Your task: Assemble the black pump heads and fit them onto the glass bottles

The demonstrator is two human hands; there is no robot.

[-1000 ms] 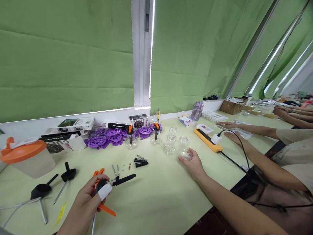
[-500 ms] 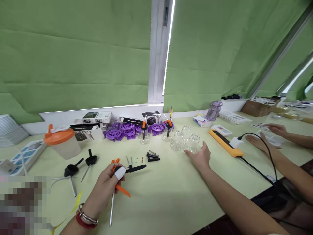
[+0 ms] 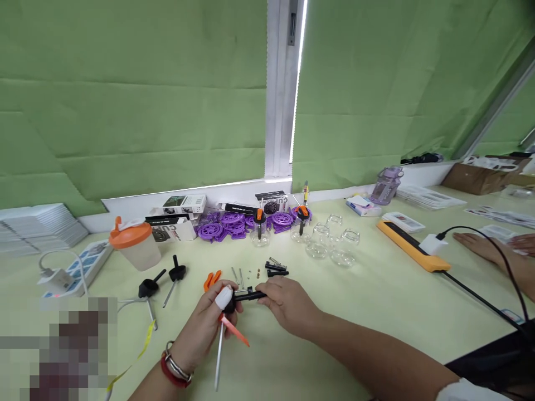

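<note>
My left hand is closed around a black cone-shaped piece with a metal rod pointing down. An orange strip sticks out below its fingers. My right hand pinches the outer end of a black stick-shaped part, whose other end meets the cone at my left hand; whether they are joined I cannot tell. Just beyond lie orange loops, thin metal pins, small brown bits, black plastic parts and springs.
Black cones with rods lie left, near an orange-lidded cup. Purple discs and glass jars stand behind, two of them fitted with orange-and-black tops. A yellow power strip and another person's hand are right.
My right hand has left the glass jars and come to the black stick-shaped part at my left hand. The view has shifted left. The orange loops now lie visible beyond my left hand.
</note>
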